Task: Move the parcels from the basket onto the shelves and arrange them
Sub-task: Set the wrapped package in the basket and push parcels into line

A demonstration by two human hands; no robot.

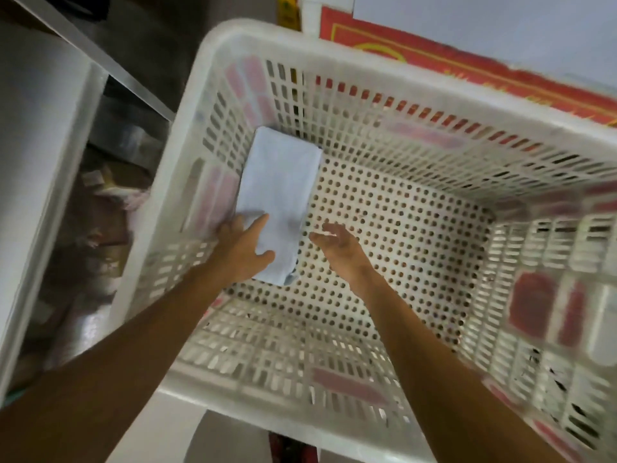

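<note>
- A large white plastic basket is filling most of the view. Its floor is showing rows of round holes, its walls are showing upright rectangular slots, and its rim is reading as thick, smooth and rounded at the corners. Blurred pinkish rectangular patches are showing on the walls.
- One pale blue-white soft parcel, a flat oblong in a matte, faintly creased wrapper, is lying on the basket floor just beside the left wall.
- Its long axis is running away from the person, from the near end under the hands to the far end pointing into the far-left corner, roughly parallel with that wall.
- The near corner is looking rumpled, with a darker blue fold peeking out.
- The left hand is holding the parcel's near end, thumb and forefinger lying on top and the other fingers curling round its left edge.
- The right hand is hovering just beside the parcel's right edge, fingers loosely spread and holding nothing.
- A white shelf frame is standing to the left, with blurred, shiny plastic-wrapped packages inside it.
- A red board with yellow print is lying beyond the far rim.
</note>
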